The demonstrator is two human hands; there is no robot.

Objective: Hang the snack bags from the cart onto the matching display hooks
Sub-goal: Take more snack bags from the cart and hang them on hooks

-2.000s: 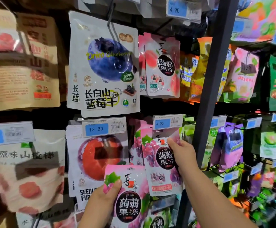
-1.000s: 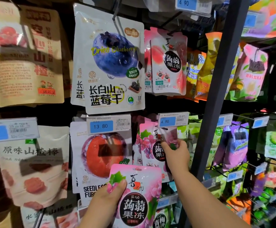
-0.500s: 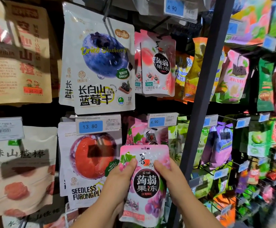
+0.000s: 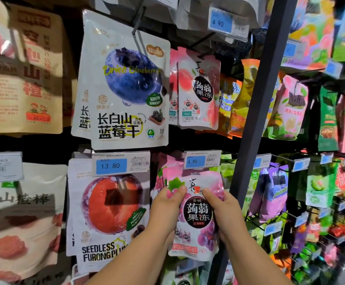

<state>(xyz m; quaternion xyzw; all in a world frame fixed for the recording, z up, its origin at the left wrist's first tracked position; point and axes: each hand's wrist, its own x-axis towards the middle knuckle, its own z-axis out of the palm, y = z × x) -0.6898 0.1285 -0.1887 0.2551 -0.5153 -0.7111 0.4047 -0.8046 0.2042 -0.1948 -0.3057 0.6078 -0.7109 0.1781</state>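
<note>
1. Change: two seconds ago the grape jelly bag (image 4: 195,212) is held low in the left hand (image 4: 165,208) alone, while the right hand (image 4: 225,210) is up at a matching bag on the hook. Now the bag is raised and held by both hands.
2. Position now: the bag is held upright in front of the rack. Its top edge is just below the lower 4.90 price tag (image 4: 201,160), which sits at 12 o'clock from it.
3. Fingers: each thumb is pressed on the bag's front, the left at 10 o'clock and the right at 2 o'clock. The bag is pinched against fingers behind it, and their spread cannot be told.
4. Meaning, as judged: the earlier bag is taken as hung, and this one is being lined up for the same hook. The hook is hidden behind the tag, so the hole is not yet shown threaded.
5. Counts: one bag is held in two hands. At least two matching hung bags (image 4: 160,177) are seen edge-on at 11 o'clock behind it.
6. Two 4.90 tags and one 13.80 tag (image 4: 111,166) are legible.
7. Neighbours: a plum bag (image 4: 109,212) hangs at 9 o'clock, and a dark post (image 4: 256,120) stands at 3 o'clock. The cart is not in view.
</note>
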